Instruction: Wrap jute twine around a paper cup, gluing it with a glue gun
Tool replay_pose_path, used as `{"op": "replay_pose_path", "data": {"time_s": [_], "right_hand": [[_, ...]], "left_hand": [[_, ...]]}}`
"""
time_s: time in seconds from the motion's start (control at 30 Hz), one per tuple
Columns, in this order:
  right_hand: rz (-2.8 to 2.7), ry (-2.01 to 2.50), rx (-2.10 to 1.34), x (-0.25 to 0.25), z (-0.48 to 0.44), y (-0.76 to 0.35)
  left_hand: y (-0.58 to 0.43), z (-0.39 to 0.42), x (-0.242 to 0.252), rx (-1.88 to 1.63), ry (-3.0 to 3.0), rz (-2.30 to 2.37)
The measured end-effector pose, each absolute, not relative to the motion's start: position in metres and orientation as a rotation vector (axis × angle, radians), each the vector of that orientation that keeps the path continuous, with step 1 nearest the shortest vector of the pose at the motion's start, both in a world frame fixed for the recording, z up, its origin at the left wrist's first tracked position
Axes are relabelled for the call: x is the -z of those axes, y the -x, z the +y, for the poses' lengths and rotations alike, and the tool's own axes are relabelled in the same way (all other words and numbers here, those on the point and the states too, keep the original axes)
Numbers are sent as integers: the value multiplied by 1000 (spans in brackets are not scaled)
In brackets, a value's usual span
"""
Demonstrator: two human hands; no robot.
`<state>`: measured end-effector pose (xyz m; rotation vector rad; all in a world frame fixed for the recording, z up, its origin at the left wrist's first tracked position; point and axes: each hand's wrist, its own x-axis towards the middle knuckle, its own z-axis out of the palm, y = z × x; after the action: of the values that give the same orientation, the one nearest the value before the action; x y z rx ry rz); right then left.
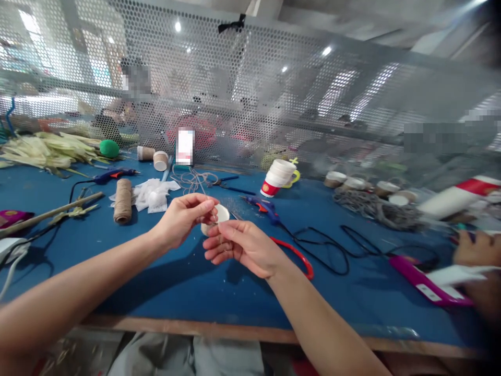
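**Two hands pinch a small white cup above a blue bench**

We look down from head height at a cluttered blue bench; both of the person's bare forearms reach in from below. The left hand has its fingertips drawn together on the near side of a small white cup, which is held in the air just above the middle of the bench; the right hand sits just under it, thumb and forefinger closed on the cup's lower edge and the other fingers curled in; we cannot tell whether a thread runs between them.

To the left lies a spool of brown twine, with a heap of white wadding beside it; further back are dried pale leaves and a green ball. Just behind the cup lies a blue glue gun, its black cable looping off to the right; a red curved handle shows beside the right wrist. A stack of paper cups lies tilted near a perforated metal screen along the back. At the far right edge, another person's hand rests near a magenta object.
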<state>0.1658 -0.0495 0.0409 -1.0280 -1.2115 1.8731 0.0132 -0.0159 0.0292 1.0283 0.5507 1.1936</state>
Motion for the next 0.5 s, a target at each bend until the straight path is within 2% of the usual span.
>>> {"op": "replay_pose_path", "data": {"time_s": [0.5], "right_hand": [[-1222, 980, -1850, -37, -48, -166]], "left_hand": [[-11, -15, -34, -1291, -1043, 566]]}}
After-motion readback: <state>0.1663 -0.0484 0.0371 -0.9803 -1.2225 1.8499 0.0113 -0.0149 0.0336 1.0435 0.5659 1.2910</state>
